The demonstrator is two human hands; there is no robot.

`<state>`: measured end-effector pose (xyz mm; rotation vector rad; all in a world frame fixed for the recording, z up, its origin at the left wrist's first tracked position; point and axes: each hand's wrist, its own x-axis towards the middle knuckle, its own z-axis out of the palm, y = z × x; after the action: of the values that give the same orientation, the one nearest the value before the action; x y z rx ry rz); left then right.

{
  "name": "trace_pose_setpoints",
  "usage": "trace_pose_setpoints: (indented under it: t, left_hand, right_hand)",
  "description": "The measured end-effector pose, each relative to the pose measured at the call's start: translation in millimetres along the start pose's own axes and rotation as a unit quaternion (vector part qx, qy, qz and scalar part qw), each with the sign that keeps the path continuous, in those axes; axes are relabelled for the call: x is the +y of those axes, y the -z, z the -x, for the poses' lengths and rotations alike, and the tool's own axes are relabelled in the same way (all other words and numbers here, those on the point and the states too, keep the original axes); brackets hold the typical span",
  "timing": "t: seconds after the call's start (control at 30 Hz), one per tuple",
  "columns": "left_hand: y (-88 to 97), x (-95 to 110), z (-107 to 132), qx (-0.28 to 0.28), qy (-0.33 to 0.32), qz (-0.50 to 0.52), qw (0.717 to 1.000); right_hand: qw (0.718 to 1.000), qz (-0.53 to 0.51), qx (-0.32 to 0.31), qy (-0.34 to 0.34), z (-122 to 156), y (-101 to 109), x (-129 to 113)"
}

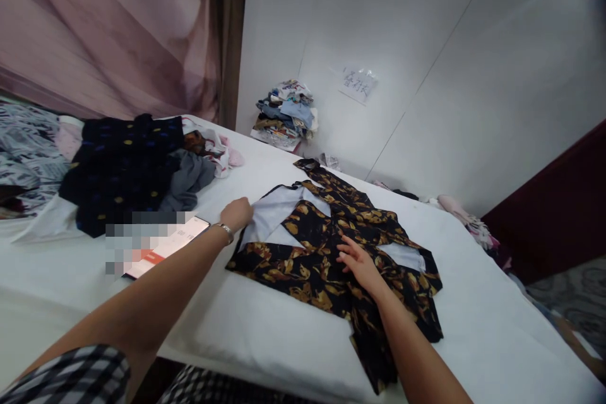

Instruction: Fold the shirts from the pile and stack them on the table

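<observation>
Head view: left hand [238, 213] pinching the shirt [326, 237], one sleeve reaching the sheet's [265, 331] near edge; right hand [357, 262], fingers loosely spread, touch unclear.

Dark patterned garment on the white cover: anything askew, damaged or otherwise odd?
Somewhat askew: the garment lies unevenly, mostly pattern up, but its pale inside shows near the left hand, and another pale patch shows right of the right hand. No damage is visible.
</observation>
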<state>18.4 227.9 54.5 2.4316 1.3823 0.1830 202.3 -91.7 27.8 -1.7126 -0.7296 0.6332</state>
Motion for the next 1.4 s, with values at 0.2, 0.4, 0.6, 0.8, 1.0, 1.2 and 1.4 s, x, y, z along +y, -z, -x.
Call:
trace_pose_setpoints:
  t: [0.2, 0.4, 0.6, 0.8, 1.0, 1.2, 1.4]
  left_hand:
    - [3.4, -14, 20, -0.041, -0.025, 0.019, 0.999]
    - [6.1, -27, 67, 0.013, -0.126, -0.05, 0.991]
    - [-17.6, 42, 109, 0.048, -0.381, 0.008, 0.923]
    - [-53.8, 134, 106, -0.008, -0.349, -0.055, 0.936]
    - [-77.1, 158, 85, -0.028, -0.281, -0.063, 0.957]
    - [-88.1, 162, 76, -0.037, -0.271, -0.045, 0.961]
    - [-87.6, 162, 64, -0.041, -0.24, -0.013, 0.97]
  right_hand:
    - [0.993, 0.034, 0.061, 0.093, 29, 25, -17]
    - [0.984, 0.103, 0.127, 0.067, 89, 69, -3]
    - [0.97, 0.203, 0.118, 0.066, 132, 63, 11]
    - [0.965, 0.243, 0.045, 0.084, 132, 36, 15]
    - [0.945, 0.306, 0.036, 0.111, 134, 28, 36]
    - [0.92, 0.368, 0.044, 0.124, 135, 22, 47]
    - [0.901, 0.399, 0.068, 0.156, 134, 21, 51]
